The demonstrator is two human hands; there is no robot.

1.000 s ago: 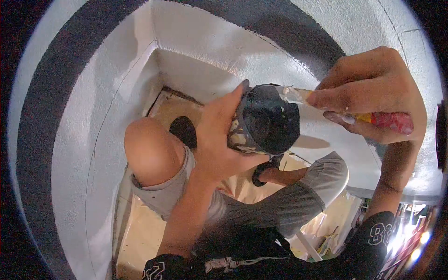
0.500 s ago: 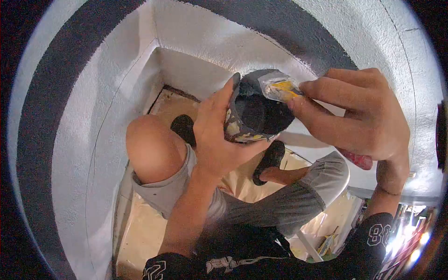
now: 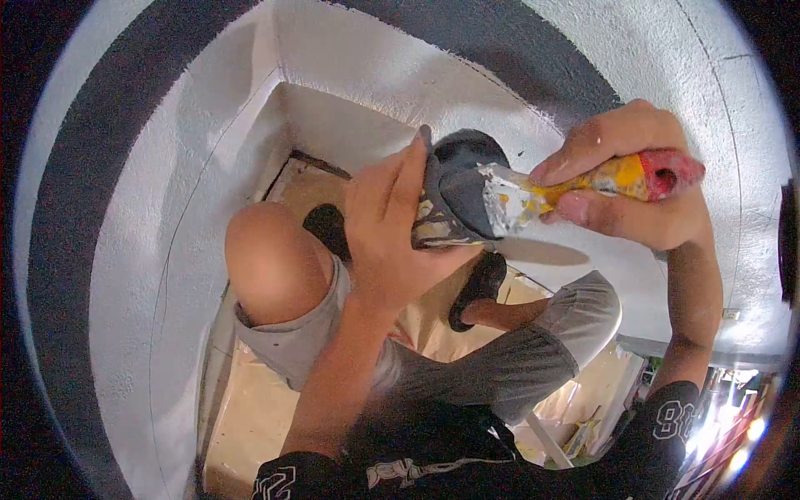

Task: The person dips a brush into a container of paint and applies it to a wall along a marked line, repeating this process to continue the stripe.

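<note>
A small paint container, its outer wall spattered with yellowish paint and its inside coated dark, rests tilted in my left hand. My left fingers and thumb are wrapped around its side. Between the thumb and fingers of my right hand is a paintbrush with a worn yellow and red handle. White and yellow smears cover its metal ferrule, and the dark bristle end lies over the container's mouth, against its right rim.
A white textured wall with a broad curved dark band surrounds me. My bent knees and dark shoes are below the container, over a brownish floor covering. Cluttered items stand at the lower right.
My right hand has turned the paintbrush from steeply inside the container to nearly level, handle pointing right. The container is tipped more, and my left hand stays around it.
</note>
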